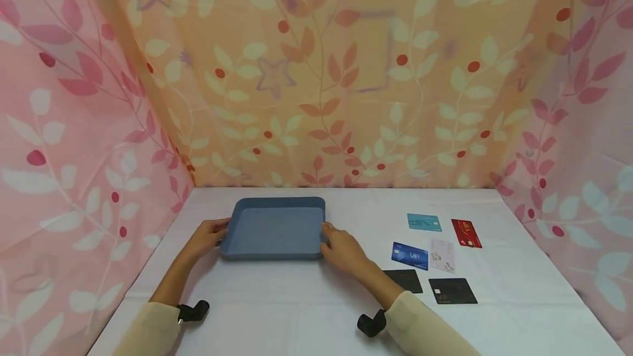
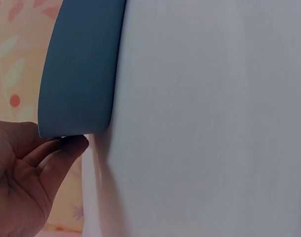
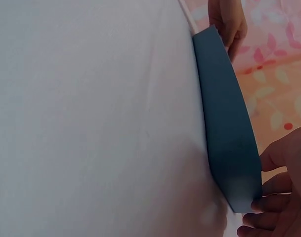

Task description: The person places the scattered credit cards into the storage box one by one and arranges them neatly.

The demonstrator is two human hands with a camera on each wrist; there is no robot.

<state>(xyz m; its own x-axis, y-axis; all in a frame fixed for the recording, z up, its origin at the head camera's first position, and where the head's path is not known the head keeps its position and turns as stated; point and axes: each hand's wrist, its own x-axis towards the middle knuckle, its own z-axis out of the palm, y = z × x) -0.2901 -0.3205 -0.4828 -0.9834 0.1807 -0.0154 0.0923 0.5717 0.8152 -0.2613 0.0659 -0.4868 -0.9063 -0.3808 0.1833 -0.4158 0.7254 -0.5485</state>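
Observation:
A shallow blue-grey tray (image 1: 279,232) with rounded corners lies on the white table, nothing in it. At its left end my left hand (image 1: 205,239) holds the side wall; the left wrist view shows the fingertips (image 2: 77,143) against the tray's end (image 2: 81,89). My right hand (image 1: 343,249) grips the opposite end, thumb near the rim. In the right wrist view, the right hand (image 3: 286,187) has its fingers bent at the tray's corner, and the left hand (image 3: 228,22) appears at the far end.
Right of the tray lie several flat cards: teal (image 1: 424,222), red (image 1: 466,233), blue (image 1: 410,256), white floral (image 1: 442,255) and black (image 1: 452,291). Another black card (image 1: 406,280) is partly covered by the right forearm. Patterned cloth (image 1: 321,70) walls the table's back and sides.

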